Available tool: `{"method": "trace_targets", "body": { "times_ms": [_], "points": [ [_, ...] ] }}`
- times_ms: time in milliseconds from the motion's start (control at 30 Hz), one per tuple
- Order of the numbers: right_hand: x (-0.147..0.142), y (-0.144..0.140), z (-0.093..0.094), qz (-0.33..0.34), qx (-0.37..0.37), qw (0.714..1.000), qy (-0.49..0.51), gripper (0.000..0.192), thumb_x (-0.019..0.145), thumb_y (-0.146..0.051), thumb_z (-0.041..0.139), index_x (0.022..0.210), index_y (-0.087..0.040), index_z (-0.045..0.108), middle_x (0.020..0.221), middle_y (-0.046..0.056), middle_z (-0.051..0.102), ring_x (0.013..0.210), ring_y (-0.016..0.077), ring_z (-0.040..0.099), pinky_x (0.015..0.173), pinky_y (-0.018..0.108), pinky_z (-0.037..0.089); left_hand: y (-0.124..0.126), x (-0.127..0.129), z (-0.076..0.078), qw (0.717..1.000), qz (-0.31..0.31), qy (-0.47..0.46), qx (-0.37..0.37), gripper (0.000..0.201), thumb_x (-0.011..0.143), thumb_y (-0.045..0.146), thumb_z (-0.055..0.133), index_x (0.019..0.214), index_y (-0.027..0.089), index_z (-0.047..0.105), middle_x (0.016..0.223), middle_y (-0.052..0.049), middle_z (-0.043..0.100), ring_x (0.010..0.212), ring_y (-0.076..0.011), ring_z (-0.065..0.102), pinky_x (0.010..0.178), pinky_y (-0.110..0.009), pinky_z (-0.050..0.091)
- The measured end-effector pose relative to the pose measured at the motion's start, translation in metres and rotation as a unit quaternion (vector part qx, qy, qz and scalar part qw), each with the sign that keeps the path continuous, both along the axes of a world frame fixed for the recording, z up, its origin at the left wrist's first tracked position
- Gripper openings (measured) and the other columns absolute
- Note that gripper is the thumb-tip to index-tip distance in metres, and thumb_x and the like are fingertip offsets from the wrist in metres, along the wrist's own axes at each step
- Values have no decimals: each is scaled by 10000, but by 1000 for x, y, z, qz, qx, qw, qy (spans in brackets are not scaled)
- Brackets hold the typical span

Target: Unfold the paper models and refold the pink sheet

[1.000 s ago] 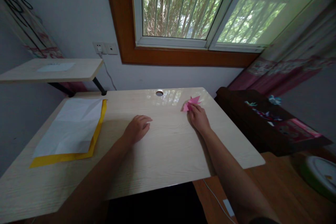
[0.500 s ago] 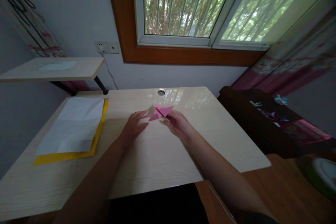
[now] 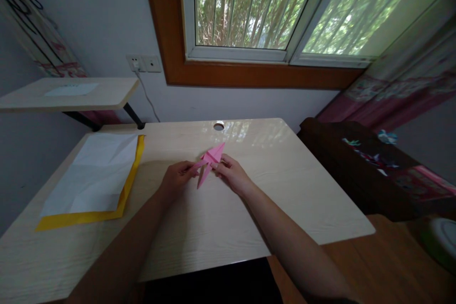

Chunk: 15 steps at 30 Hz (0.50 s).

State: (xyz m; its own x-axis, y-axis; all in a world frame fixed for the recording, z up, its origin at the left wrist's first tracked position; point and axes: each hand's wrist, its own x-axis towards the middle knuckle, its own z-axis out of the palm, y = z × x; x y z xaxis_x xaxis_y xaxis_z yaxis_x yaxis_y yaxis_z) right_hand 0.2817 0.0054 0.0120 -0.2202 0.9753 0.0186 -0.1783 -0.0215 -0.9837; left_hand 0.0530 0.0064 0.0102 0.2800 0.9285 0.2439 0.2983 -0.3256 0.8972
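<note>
A folded pink paper piece (image 3: pixel 210 161) with pointed ends is held just above the middle of a pale wooden desk (image 3: pixel 278 199). My left hand (image 3: pixel 176 179) pinches its left side and my right hand (image 3: pixel 231 175) pinches its right side. Both hands meet at the paper, fingertips almost touching. One point of the paper aims up toward the window, another hangs down toward the desk.
A white sheet (image 3: pixel 94 171) lies on yellow paper (image 3: pixel 80 217) at the desk's left. A cable hole (image 3: pixel 218 126) sits near the far edge. A small side shelf (image 3: pixel 71 92) stands at the left, a dark cabinet (image 3: pixel 359 166) with small paper shapes at the right.
My right hand picked the pink paper up from the desk's right side and carried it to the middle. My left hand came up and took hold of it too.
</note>
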Motion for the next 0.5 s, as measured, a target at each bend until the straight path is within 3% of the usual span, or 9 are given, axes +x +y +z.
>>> {"method": "trace_targets", "body": {
  "times_ms": [100, 300, 400, 500],
  "points": [
    [0, 2, -5, -45, 45, 997, -49, 341, 814, -552, 741, 953, -241, 745, 1057, 48, 687, 937, 191, 606, 707, 269, 459, -4, 1, 1, 1000, -25, -2, -9, 256, 934, 430, 638, 988, 211, 760, 828, -27, 757, 765, -164, 703, 709, -256, 554],
    [-1, 1, -7, -83, -58, 994, 49, 355, 753, -542, 793, 789, -204, 692, 743, 7, 655, 653, 147, 561, 625, 275, 429, -11, 2, 6, 998, -41, 6, 46, 243, 911, 380, 688, 1101, 232, 728, 1010, -52, 743, 933, -189, 697, 779, -284, 575],
    [-4, -1, -4, -94, -80, 988, 96, 353, 723, -513, 823, 760, -195, 676, 739, 18, 672, 669, 162, 593, 669, 299, 471, -7, 1, 1, 994, -42, 1, 99, 331, 885, 340, 725, 1196, 237, 676, 1058, -63, 709, 933, -178, 684, 853, -322, 577],
    [-5, -2, -4, -84, -68, 991, 83, 363, 755, -534, 790, 751, -196, 657, 739, 25, 679, 658, 170, 600, 662, 311, 474, -2, 1, -4, 989, -36, -6, 142, 437, 867, 330, 742, 1281, 257, 621, 1138, -80, 650, 936, -174, 667, 856, -343, 586]
  ]
}}
